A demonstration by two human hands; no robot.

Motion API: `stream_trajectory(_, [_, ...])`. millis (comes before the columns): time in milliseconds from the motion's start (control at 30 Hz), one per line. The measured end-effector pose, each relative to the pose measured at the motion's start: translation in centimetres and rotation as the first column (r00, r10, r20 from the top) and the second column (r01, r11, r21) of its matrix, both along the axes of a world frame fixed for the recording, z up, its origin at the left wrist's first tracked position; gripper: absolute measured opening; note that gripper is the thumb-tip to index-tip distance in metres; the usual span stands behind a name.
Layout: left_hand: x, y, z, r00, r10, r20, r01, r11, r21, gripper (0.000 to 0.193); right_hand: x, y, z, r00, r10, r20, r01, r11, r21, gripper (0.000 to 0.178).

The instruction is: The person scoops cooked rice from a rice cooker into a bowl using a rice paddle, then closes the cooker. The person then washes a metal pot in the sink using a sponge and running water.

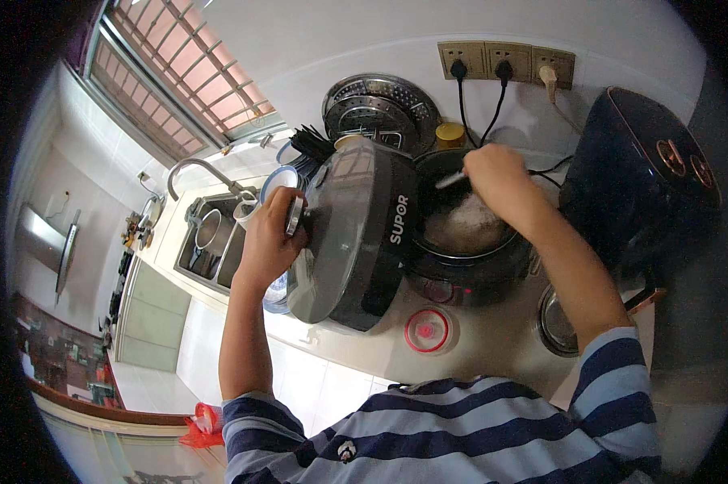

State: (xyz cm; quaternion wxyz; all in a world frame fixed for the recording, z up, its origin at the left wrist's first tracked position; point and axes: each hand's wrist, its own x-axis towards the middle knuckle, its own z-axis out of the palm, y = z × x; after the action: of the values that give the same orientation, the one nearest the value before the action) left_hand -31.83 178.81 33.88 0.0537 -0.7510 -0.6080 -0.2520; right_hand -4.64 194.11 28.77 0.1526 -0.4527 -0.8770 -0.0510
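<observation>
My left hand [271,238] is closed round the metal handle of a large glass lid [332,234]. A deep dark band runs along the lid's right side, and it stands tilted on edge, left of a black electric cooking pot [469,282]. Over the pot, my right hand [497,177] is closed on a utensil with a pale handle [451,180]. The utensil's working end is hidden, so I cannot tell its kind. Whitish, steamy-looking food [469,226] lies inside the pot; what it is cannot be made out.
A round container with a red-rimmed lid [427,331] sits in front of the pot. To the right are a tall dark appliance [638,177] and a glass lid [554,323]. Steamer plates [380,109] lean on the wall. A sink [207,258] is at left, plugged sockets [505,63] behind.
</observation>
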Motion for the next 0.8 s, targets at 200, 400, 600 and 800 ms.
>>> stream_trajectory(200, [-0.3, -0.5, -0.2, 0.996, 0.08, 0.032, -0.08, 0.997, -0.011, 0.039, -0.6, 0.6, -0.3, 0.988, 0.067, 0.139, -0.047, 0.988, -0.144, 0.013])
stream_trajectory(400, [-0.8, -0.6, -0.5, 0.997, 0.077, 0.02, -0.077, 0.997, 0.0, 0.041, 0.1, 1.7, -1.1, 0.977, 0.207, 0.045, -0.187, 0.944, -0.273, 0.014])
stream_trajectory(600, [-0.9, -0.4, -0.9, 0.998, 0.053, 0.035, -0.053, 0.999, 0.012, 0.041, 1.9, 0.1, 1.7, 0.953, 0.301, 0.022, -0.295, 0.945, -0.142, 0.017])
stream_trajectory(800, [0.1, 0.7, -0.6, 0.999, 0.022, 0.023, -0.023, 1.0, 0.011, 0.039, 0.0, -3.8, 1.7, 0.804, 0.565, 0.185, -0.551, 0.825, -0.124, 0.014])
